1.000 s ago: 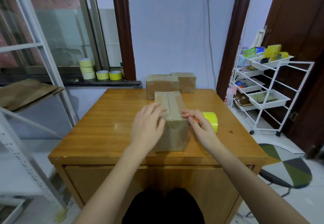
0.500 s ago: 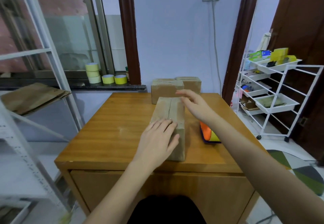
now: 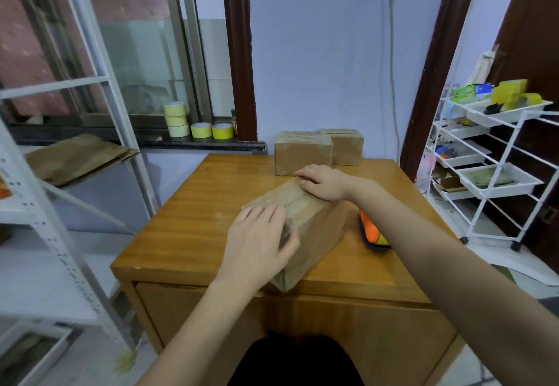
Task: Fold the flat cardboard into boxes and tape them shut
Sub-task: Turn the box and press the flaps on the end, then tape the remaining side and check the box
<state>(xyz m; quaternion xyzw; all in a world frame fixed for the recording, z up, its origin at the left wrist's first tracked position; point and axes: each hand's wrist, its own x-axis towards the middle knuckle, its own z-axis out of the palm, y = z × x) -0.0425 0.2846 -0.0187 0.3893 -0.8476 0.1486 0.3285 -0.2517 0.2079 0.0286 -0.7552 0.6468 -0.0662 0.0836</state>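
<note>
A closed cardboard box point(image 3: 314, 228) lies at an angle on the wooden table point(image 3: 193, 228), with a strip of tape along its top seam. My left hand point(image 3: 260, 240) rests flat on the box's near end, fingers spread over the top. My right hand point(image 3: 323, 184) presses on the far end of the taped seam with straight fingers. An orange and yellow tape dispenser point(image 3: 373, 234) lies on the table to the right of the box, partly hidden by my right forearm. Two finished boxes point(image 3: 302, 151) stand at the table's far edge by the wall.
Flat cardboard sheets point(image 3: 78, 157) lie on a white metal shelf at the left. Several yellow tape rolls point(image 3: 193, 125) sit on the windowsill. A white wheeled rack point(image 3: 496, 174) with trays stands on the right by the dark door.
The box has turned from straight to slanted, its far end swinging right. My right hand left the tape dispenser, reached across and came down on the box's far end. My left hand stayed on the near end.
</note>
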